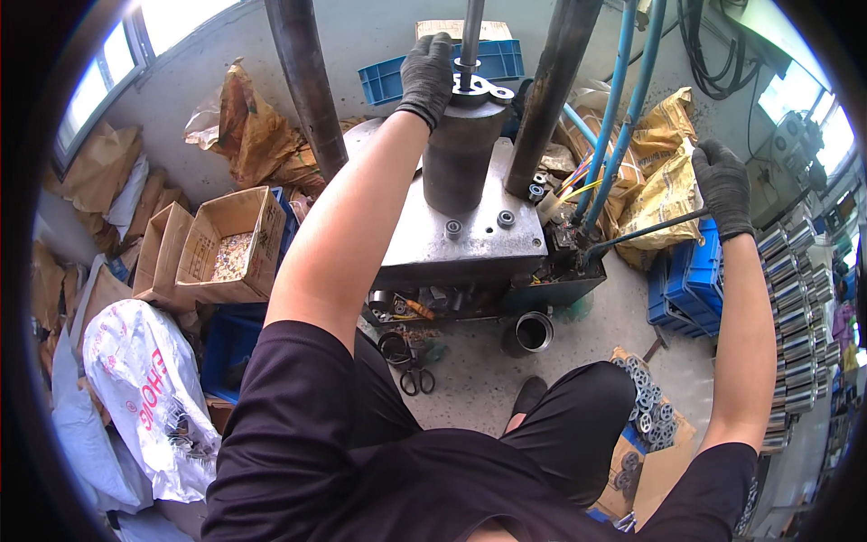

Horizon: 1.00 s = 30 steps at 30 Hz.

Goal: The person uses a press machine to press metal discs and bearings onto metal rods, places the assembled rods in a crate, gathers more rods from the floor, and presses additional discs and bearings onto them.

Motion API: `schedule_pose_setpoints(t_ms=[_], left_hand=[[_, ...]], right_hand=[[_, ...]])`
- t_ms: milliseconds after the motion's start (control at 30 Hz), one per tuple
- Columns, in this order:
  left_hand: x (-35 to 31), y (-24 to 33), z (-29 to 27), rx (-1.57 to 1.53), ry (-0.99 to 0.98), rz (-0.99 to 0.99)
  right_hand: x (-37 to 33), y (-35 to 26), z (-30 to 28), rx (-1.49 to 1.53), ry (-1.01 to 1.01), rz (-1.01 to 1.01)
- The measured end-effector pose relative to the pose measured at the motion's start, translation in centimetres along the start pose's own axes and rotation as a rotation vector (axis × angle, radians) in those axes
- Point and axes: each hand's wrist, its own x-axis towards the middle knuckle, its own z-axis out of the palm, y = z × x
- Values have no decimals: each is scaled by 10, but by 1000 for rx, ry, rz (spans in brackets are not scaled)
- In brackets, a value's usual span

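Observation:
My left hand (427, 79), in a dark grey glove, is closed at the edge of a flat metal link plate (495, 91) with round holes. The plate sits on top of a dark upright cylinder (455, 163). A vertical steel rod (472, 36) comes down onto a small bearing-like ring (466, 65) above the plate. My gloved right hand (722, 188) is at the upper end of a thin dark lever (652, 231), fingers curled; its palm hides the grip. The cylinder stands on a thick steel press table (406, 237), beside two small bearings (506, 219).
Dark press columns (305, 81) and blue hoses (623, 117) flank the table. Cardboard boxes (230, 244) and a white sack (149, 388) stand left. Blue crates (691, 280) and stacked shiny tubes (795, 316) are right. Scissors (417, 379) and metal plates (652, 406) lie below.

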Motion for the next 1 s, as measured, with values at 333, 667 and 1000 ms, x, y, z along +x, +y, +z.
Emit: schedule_pose_setpoints(t_ms=[333,667,1000], left_hand=[[-56,16,-16,-12,46,209],[-214,-60,-102,410,-459,167],[-216,-98,-116,844,-752,143]], right_hand=[[-5,-8,-8,-52,-15,10],[-21,-2,-14,-106,-38,-9],[-158,-16,-62,129,-103,-272]])
